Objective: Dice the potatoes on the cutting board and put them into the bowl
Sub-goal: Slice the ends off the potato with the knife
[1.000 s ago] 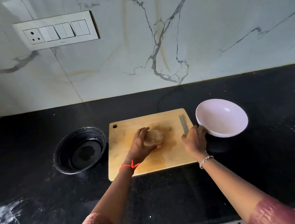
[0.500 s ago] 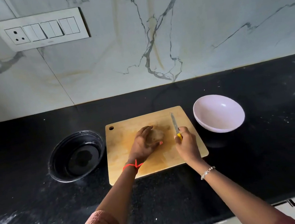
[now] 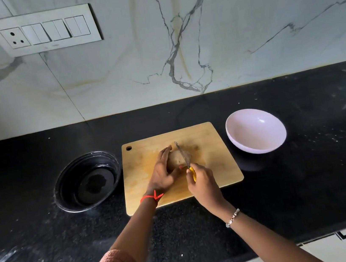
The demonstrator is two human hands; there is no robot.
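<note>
Steadying potato (image 3: 177, 158), knife (image 3: 183, 155) across.

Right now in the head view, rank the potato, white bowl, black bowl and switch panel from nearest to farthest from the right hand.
From the right hand, which grips the knife:
1. Potato, just ahead on the cutting board, under the left hand.
2. White bowl, on the counter to the right of the board.
3. Black bowl, left of the board.
4. Switch panel, up on the wall, far left.
</note>
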